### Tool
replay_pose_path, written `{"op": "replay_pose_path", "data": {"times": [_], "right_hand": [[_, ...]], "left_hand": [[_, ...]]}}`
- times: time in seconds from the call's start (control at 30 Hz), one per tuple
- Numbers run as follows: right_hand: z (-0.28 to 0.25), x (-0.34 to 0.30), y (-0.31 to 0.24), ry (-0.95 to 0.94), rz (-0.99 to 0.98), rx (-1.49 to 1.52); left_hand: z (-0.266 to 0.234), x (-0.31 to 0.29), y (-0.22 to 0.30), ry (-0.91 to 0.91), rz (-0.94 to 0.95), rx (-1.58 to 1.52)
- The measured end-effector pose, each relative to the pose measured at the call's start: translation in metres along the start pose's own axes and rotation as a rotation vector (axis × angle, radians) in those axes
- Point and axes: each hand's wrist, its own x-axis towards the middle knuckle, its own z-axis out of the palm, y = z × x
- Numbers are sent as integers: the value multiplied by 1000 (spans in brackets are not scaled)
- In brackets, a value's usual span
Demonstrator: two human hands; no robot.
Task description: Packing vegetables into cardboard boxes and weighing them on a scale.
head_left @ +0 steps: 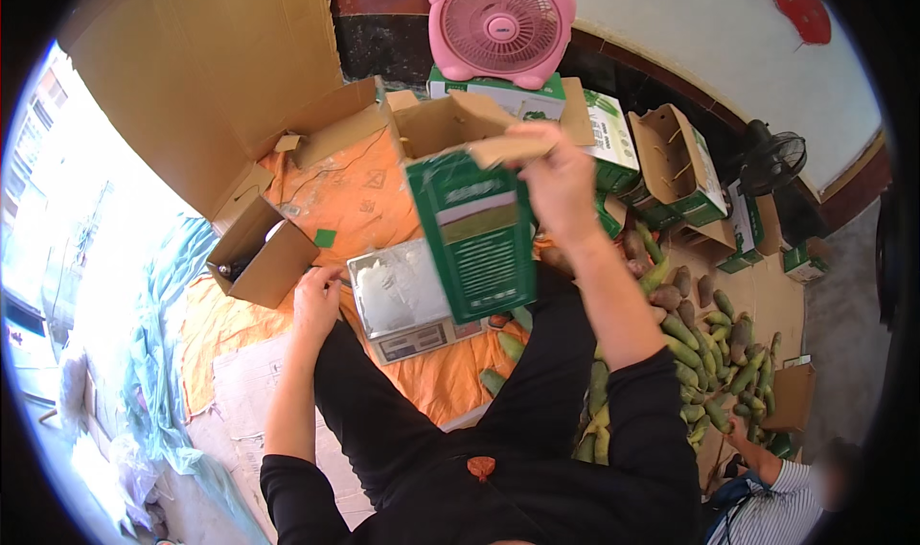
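My right hand (pixel 561 185) is closed on the top flap of a green carton (pixel 479 229). The open carton is tilted in the air, its printed side toward me, over the right part of a digital weighing scale (pixel 401 291). That scale has a shiny metal pan and stands between my legs on an orange sheet. To its left my left hand (pixel 314 303) is low beside my knee, fingers partly bent and slightly apart, with nothing visible in them. Close by sits a small brown cardboard box (pixel 264 253) with dark items inside.
Many green and brownish elongated vegetables (pixel 714 348) lie heaped on the right. Green and brown cartons (pixel 671 162) line the wall, with a pink fan (pixel 500 27) on one and a black fan (pixel 771 157) beside them. A person (pixel 776 497) in a striped top reaches in at the lower right.
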Motion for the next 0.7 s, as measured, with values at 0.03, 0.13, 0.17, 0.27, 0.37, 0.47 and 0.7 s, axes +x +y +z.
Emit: {"op": "replay_pose_path", "data": {"times": [0.03, 0.13, 0.17, 0.27, 0.37, 0.47, 0.7], "right_hand": [[17, -16, 24, 26, -210, -122], [76, -86, 54, -66, -189, -181], [89, -111, 57, -137, -149, -96], [110, -172, 69, -190, -70, -84], [117, -209, 67, -377, 147, -102], [124, -236, 72, -583, 146, -94], [127, -259, 69, -957, 221, -277]], "left_hand": [[-2, -2, -4, 93, -19, -106], [-13, -15, -21, 250, -101, -286], [-21, -19, -14, 374, -108, -392], [-45, -35, 22, 584, -12, -427], [-56, -57, 59, 487, 65, -363], [-38, -61, 91, 174, -71, -571], [37, -49, 87, -319, -85, -219]]}}
